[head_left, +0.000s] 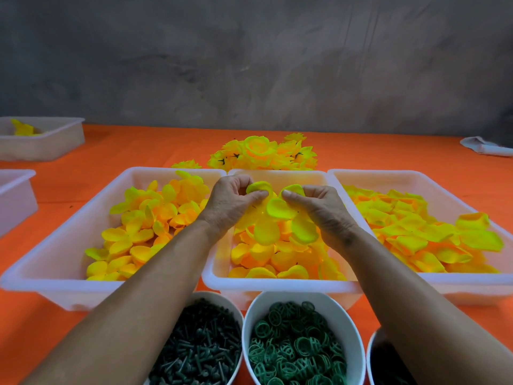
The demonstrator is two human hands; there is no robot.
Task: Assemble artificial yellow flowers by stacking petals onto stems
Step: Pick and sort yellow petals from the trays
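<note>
Both hands work above the middle white plastic tray, holding between them a yellow fabric petal piece with several rounded lobes, greenish-yellow at the edges and deeper orange-yellow toward the centre. The left hand pinches one upper lobe with curled fingers and thumb; the right hand pinches the lobe beside it in the same way. The lower lobes hang loosely over the loose yellow petals heaped in the tray below.

The left white plastic tray and the right white plastic tray flank it, each also holding yellow petals. Beyond the trays, a pile of finished yellow artificial flowers lies on the orange tabletop. Nearest the camera stand a white bowl of dark green plastic stems and, just beside it, a white bowl of green plastic ring-shaped pieces.
</note>
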